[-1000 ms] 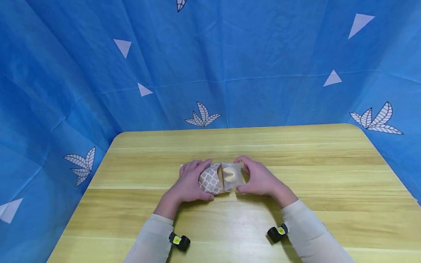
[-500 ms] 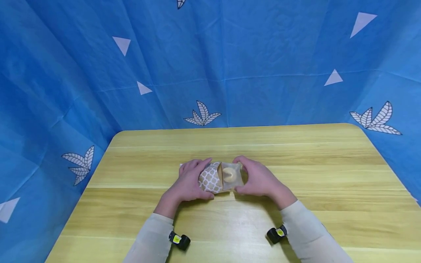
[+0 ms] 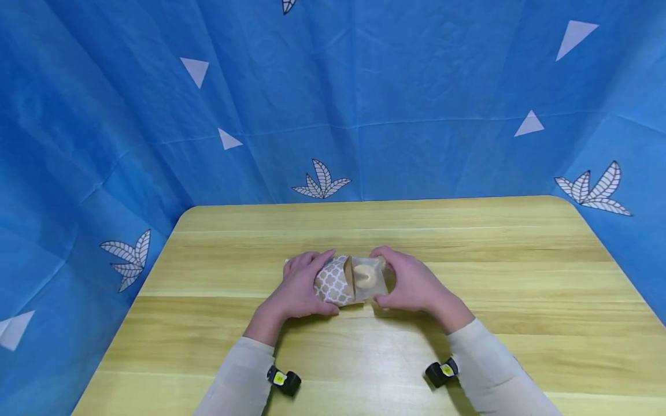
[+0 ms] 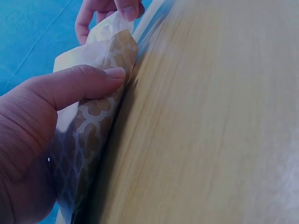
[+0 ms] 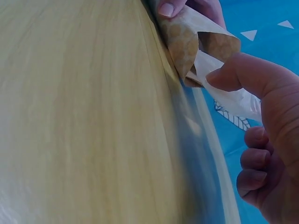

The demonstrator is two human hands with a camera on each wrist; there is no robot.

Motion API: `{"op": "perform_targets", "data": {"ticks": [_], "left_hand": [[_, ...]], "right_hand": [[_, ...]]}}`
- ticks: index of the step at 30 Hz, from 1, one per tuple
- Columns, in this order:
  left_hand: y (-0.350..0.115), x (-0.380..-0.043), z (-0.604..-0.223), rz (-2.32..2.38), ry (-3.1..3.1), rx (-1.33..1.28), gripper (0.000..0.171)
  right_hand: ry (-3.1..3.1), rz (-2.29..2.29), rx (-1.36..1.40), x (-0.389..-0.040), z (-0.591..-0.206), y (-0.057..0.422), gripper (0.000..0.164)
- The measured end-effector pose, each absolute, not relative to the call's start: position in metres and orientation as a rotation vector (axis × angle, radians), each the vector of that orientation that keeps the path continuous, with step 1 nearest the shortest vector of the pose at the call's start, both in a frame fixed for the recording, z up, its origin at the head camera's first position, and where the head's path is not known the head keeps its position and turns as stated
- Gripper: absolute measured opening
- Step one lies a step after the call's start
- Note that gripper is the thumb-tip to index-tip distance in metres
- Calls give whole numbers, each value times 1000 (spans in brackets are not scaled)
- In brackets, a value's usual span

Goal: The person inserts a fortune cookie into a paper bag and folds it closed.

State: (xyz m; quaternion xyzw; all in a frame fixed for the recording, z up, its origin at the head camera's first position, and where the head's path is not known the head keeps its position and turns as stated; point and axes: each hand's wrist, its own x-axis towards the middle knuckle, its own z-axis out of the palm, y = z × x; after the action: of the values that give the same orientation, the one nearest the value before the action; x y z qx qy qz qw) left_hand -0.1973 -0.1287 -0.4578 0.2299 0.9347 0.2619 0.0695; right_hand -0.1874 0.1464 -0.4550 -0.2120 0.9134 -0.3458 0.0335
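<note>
A brown paper bag with a white lattice pattern lies on its side, its mouth toward the right. My left hand grips it from the left, the thumb on its near side and the fingers on the far side. A small translucent packet sits at the mouth, its left end inside the bag; a pale rounded, curled item shows in it. My right hand pinches the packet's right end between thumb and fingers. In the right wrist view, the packet looks whitish, and its outer end is hidden behind my thumb.
The light wooden table extends around both hands. Behind it hangs a blue curtain printed with white triangles and leaves. A small black device is strapped to the left wrist, another device to the right.
Both hands keep their hold, and the bag and packet stay nearly in place. The packet's surface has shifted slightly, and the pale item in it shows rounder than a second ago.
</note>
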Motion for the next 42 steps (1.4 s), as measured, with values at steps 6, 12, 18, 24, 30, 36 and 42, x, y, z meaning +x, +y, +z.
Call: {"op": "perform_targets", "data": {"ticks": [6,12,18,24,30,36,42], "left_hand": [[-129,-198,-459,789,2812,694,117],[-129,-198,-460,784,2809,700,117],[-129,-199,-460,781,2812,708,116],[-130,-198,-460,783,2810,701,116],[-129,-198,-458,800,2797,710,116],[-128,-198,-457,796,2802,708,116],[-128,-199,-460,798,2802,701,116]], "right_hand": [[2820,-1061,-667,-188,-454,144,78],[2841,-1035,-704,-189,-454,141,81],[2842,-1049,-724,-191,-454,139,82],[2791,-1107,-721,-191,-454,137,79],[2778,-1140,-728,-191,-453,136,78],[2736,-1206,-743,-194,-457,134,76],[2676,-1262,-733,-196,-464,135,78]]}}
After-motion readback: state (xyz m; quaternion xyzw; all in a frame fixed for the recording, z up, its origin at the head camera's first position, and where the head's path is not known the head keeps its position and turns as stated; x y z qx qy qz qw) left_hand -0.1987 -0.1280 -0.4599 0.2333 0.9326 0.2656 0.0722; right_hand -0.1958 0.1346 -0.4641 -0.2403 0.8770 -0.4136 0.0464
